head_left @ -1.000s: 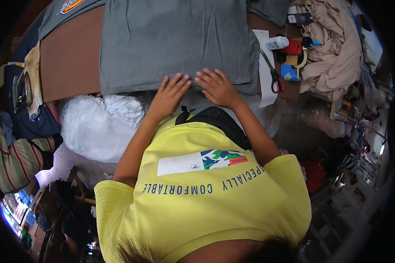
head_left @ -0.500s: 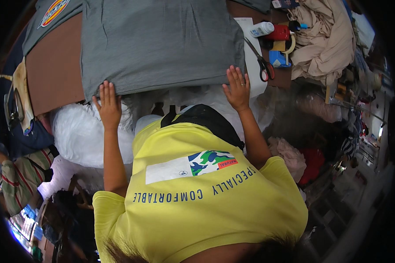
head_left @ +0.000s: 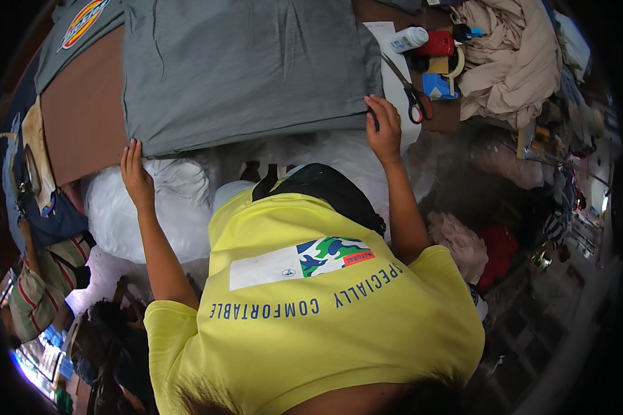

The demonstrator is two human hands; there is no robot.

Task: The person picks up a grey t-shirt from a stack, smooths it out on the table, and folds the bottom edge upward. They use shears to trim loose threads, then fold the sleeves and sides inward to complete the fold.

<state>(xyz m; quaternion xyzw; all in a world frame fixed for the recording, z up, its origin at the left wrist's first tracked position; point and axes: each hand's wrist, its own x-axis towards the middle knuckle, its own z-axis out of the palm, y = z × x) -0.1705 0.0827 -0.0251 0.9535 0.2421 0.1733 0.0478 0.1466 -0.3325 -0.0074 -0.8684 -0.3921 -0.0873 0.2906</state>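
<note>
A dark grey garment (head_left: 249,76) lies spread over the brown table, with its near edge along the table's front. My left hand (head_left: 138,180) is at the garment's near left corner, its fingers stretched out and touching the edge; the thumb is hidden. At the near right corner, my right hand (head_left: 385,135) has its fingers bent over the cloth, with the thumb at the edge below, so the corner sits between them. Another grey piece with a colourful printed emblem (head_left: 82,24) lies to the far left.
Black-handled scissors (head_left: 417,104) rest on white paper (head_left: 400,83) at the right. Behind them are a white bottle (head_left: 410,39), a red container (head_left: 436,44), a tape roll (head_left: 457,62) and heaped beige cloth (head_left: 509,62). An iron (head_left: 31,169) stands at left; a white plastic bag (head_left: 145,221) bulges below the table.
My left hand has slid left and toward me to the garment's corner. My right hand went from lying flat to bending its fingers at the right corner. The garment's near edge looks straighter.
</note>
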